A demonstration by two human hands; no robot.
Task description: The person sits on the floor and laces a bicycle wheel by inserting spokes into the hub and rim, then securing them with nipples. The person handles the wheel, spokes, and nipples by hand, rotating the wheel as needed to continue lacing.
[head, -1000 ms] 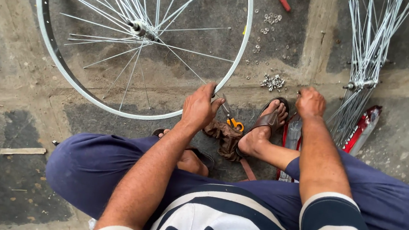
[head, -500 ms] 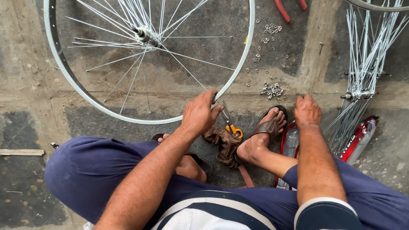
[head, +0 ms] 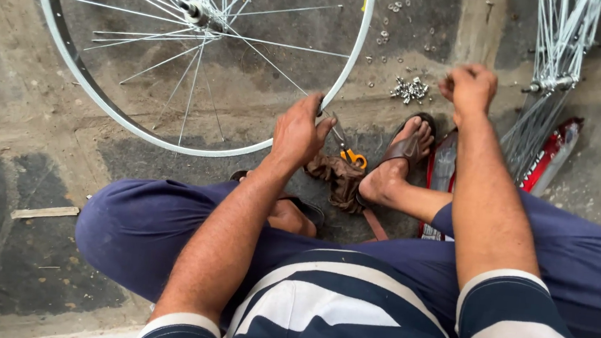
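left hand (head: 300, 130) gripped the rim (head: 92, 88) lying flat on the floor, silver with loose spokes (head: 253, 40); right hand (head: 470, 86) was curled shut near a nipple pile (head: 409, 90), contents unclear.

Left hand (head: 300, 130) curled forward, right hand (head: 470, 86) fisted

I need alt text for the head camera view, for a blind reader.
A seated person's left hand holds a bicycle wheel rim lying on the concrete floor, while the right hand hovers near a small pile of spoke nipples.
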